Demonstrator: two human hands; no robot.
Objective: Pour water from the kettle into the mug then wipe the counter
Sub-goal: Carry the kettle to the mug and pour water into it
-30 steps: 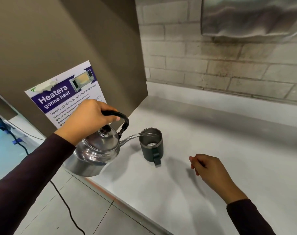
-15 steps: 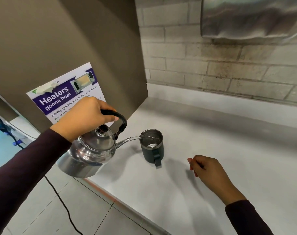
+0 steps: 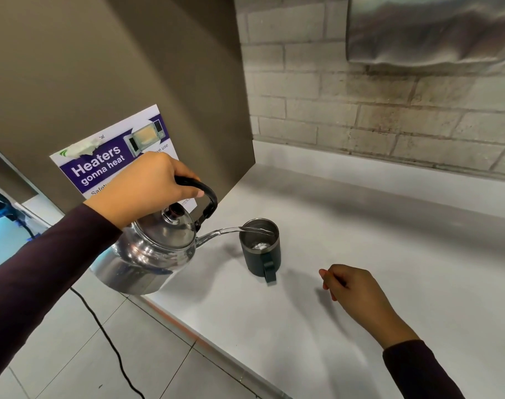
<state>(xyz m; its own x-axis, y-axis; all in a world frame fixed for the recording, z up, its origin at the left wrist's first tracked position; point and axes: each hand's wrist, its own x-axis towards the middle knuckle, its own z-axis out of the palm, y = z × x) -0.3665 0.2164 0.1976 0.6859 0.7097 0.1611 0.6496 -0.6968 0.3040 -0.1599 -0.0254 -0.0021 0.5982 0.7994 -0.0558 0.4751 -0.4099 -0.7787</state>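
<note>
Left hand clenched round black handle of kettle, kettle tilted, off counter edge at 9 o'clock of mug. Spout over mug rim, water running in. Mug upright on counter, handle toward 6. Right hand loosely curled, holding nothing, at 4 o'clock of mug. Advice: hold tilt shallow, spout centred over rim, level off before brim. No cloth in view.

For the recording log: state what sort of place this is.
Probably a shared break-room or office kitchenette. A microwave safety poster is taped to the side panel, a bare white counter runs along a brick wall, and the left hand pours from a metal kettle into a mug.
</note>
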